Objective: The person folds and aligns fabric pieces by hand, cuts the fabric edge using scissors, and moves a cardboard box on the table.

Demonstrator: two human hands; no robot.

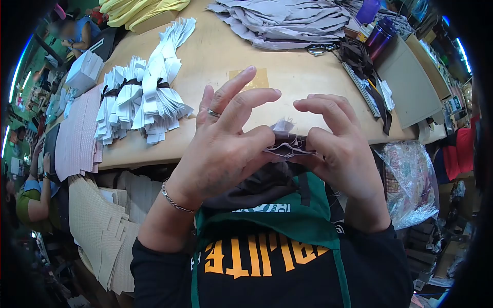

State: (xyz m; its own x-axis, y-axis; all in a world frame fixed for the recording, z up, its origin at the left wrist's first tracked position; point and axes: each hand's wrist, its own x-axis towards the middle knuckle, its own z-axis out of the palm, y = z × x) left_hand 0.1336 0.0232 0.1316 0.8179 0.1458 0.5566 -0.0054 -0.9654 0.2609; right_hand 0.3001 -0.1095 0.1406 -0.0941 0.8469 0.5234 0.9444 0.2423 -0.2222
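Note:
Between both hands, a small piece of dark cloth point(287, 143) with frayed light edges and loose threads is stretched above my lap. My left hand point(226, 136), with a ring and a bracelet, pinches its left end with thumb and lower fingers while the upper fingers stick out. At the other end, my right hand point(341, 146) pinches the cloth in the same way, index finger raised. More dark fabric point(257, 186) hangs below the hands, over the green apron point(287, 226).
White strip bundles point(154, 97) tied with dark bands lie on the table point(215, 56). Grey cloth point(282, 23) is stacked at the back, near scissors point(319, 50) and a purple bottle point(381, 38). A plastic-wrapped bundle point(411, 182) sits right. Other people point(38, 197) are at the left.

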